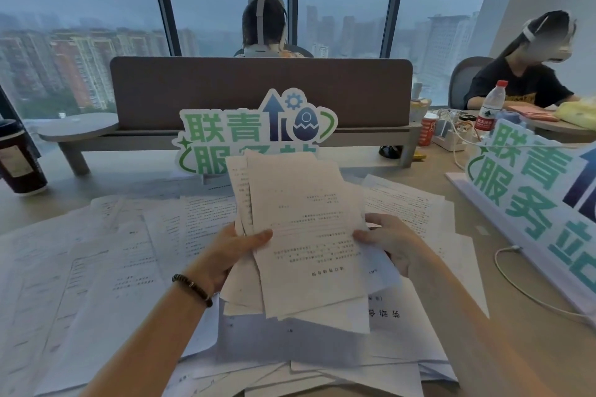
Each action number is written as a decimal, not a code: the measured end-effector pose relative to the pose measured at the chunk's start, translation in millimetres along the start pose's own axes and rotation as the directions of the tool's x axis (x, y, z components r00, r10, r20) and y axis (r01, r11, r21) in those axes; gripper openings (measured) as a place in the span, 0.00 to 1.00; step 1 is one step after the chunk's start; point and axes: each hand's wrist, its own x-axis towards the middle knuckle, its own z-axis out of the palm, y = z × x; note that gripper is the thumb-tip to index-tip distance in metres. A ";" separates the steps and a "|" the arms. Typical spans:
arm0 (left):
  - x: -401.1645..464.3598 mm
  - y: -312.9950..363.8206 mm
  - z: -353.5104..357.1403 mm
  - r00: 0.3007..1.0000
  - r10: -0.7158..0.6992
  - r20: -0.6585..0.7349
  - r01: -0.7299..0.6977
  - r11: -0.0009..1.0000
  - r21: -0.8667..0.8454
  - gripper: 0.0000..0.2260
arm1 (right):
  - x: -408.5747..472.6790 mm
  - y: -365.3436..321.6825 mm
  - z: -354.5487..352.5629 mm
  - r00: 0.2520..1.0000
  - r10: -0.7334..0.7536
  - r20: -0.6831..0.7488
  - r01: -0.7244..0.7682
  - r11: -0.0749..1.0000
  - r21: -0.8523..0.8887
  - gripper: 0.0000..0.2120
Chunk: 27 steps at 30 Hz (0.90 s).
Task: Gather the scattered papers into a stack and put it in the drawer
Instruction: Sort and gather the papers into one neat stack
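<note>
I hold a loose sheaf of printed papers upright above the desk. My left hand grips its left edge, thumb on the front sheet. Its right edge is pinched by my right hand. The sheets in the sheaf are uneven, with corners sticking out below. Many more scattered papers cover the desk to the left, right and under my arms. No drawer is in view.
A green-lettered sign stands behind the sheaf and a second sign leans at the right. A dark cup stands far left, and a water bottle and cables are at right. Two people sit beyond the divider.
</note>
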 end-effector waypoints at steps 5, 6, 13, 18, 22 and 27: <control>0.7 0.4 7.3 0.995 0.062 -0.079 -0.063 0.998 -0.008 0.13 | -3.0 1.2 16.6 0.997 -0.040 0.072 0.046 0.996 -0.079 0.14; 1.1 0.0 8.2 0.993 0.066 -0.094 -0.067 0.998 -0.009 0.12 | -4.2 2.0 19.6 0.996 -0.057 0.074 0.063 0.995 -0.075 0.14; 1.6 0.8 3.6 0.992 0.052 -0.113 -0.060 0.996 -0.073 0.12 | -6.6 6.9 17.0 0.984 -0.175 0.024 0.176 0.979 -0.099 0.25; -2.1 13.2 3.5 0.986 0.139 -0.093 -0.142 0.989 -0.033 0.11 | -10.8 -5.0 21.6 0.955 -0.296 0.010 0.296 0.955 -0.022 0.25; -7.9 25.7 7.1 0.977 0.206 -0.052 -0.209 0.977 -0.051 0.15 | -14.0 -22.7 26.5 0.923 -0.382 -0.050 0.385 0.920 0.077 0.24; -14.4 40.6 7.8 0.943 0.327 -0.062 -0.330 0.942 -0.060 0.13 | -18.7 -40.9 33.1 0.826 -0.555 -0.105 0.552 0.832 -0.052 0.25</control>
